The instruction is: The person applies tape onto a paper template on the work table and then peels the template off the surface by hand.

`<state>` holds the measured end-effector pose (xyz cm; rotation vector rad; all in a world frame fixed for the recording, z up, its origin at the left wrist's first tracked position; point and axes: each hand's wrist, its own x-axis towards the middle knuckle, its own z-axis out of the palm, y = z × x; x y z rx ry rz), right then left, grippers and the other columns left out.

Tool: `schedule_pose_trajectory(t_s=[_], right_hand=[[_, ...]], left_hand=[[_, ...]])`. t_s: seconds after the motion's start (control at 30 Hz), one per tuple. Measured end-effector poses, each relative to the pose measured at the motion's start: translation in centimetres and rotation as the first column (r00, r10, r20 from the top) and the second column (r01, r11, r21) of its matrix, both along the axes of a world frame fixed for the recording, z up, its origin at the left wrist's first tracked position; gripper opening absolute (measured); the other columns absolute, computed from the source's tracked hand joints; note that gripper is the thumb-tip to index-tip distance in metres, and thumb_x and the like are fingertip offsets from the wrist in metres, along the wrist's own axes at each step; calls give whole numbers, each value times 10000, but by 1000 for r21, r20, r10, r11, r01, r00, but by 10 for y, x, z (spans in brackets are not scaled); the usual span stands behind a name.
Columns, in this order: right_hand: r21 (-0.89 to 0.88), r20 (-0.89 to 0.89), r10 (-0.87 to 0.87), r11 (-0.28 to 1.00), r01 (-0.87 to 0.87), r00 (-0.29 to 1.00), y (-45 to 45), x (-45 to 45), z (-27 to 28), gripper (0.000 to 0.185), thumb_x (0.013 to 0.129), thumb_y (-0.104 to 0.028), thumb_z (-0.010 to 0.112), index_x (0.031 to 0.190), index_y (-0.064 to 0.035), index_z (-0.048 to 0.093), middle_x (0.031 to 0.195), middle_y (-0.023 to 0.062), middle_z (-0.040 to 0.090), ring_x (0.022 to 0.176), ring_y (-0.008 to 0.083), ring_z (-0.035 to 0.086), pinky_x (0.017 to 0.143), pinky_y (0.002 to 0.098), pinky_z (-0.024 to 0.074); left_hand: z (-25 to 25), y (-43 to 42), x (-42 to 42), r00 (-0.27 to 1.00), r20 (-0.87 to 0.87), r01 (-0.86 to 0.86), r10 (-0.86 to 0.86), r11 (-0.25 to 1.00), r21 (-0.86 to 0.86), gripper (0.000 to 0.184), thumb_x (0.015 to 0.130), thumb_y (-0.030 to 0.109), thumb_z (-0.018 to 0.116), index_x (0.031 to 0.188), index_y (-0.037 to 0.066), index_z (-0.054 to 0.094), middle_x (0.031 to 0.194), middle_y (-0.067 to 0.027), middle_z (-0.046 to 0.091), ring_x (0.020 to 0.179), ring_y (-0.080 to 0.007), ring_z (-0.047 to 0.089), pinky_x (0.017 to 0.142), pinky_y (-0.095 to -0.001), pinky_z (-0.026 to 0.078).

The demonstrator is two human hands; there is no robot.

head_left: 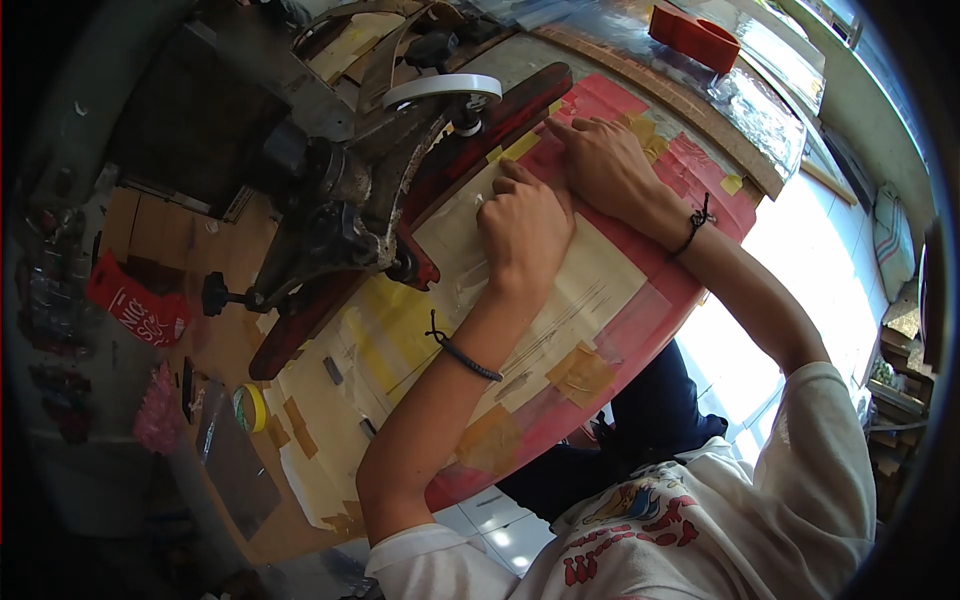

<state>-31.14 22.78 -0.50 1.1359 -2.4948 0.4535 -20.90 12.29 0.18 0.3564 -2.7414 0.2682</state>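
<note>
My left hand [525, 225] lies on the cream sheet on the slanted work surface, with a finger reaching toward the dark red bar [525, 100] of the machine. Just right of it, my right hand [605, 165] rests on the pink covering [670, 235], a finger stretched toward the same bar. Both hands look curled, and whether anything small is under the fingertips is hidden. Yellow tape strips [512, 148] run beside the bar near the fingers. The cream sheet [590, 290] has dark pencil-like lines and brown tape [582, 375] at its edge.
A dark metal machine [340, 200] with a white ring-shaped part [442, 90] stands over the surface. A yellow tape roll [250, 408], a red packet [138, 300] and pink plastic wrap [157, 410] lie left. A red tape dispenser-like object [694, 38] sits at the back.
</note>
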Motion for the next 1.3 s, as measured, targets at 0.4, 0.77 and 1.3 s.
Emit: schedule_pose_trajectory(t_s=[0.4, 0.77, 1.3], right_hand=[[-25, 57, 135, 991, -134, 989, 0, 3, 9, 393, 847, -217, 618, 1233, -200, 689, 909, 142, 674, 898, 318, 657, 815, 408, 518], [126, -94, 131, 985, -119, 987, -1, 6, 3, 405, 915, -250, 555, 1310, -269, 643, 927, 96, 661, 930, 279, 654, 742, 386, 517], [8, 50, 15, 1000, -15, 999, 6, -8, -5, 397, 875, -255, 598, 1266, -213, 652, 937, 129, 692, 859, 300, 694, 685, 410, 547]], left_hand=[[3, 0, 0, 1000, -4, -5, 6, 998, 67, 545, 926, 329, 483, 1241, -109, 560, 771, -163, 693, 659, -285, 716, 567, -382, 571], [2, -5, -3, 997, 79, -28, 22, 996, 80, 542, 917, 295, 480, 1243, -132, 547, 759, -182, 705, 680, -324, 724, 602, -409, 581], [13, -4, 5, 996, 71, 30, -47, 976, 218, 589, 920, 317, 450, 1312, -117, 524, 883, -279, 697, 816, -416, 707, 760, -519, 553]])
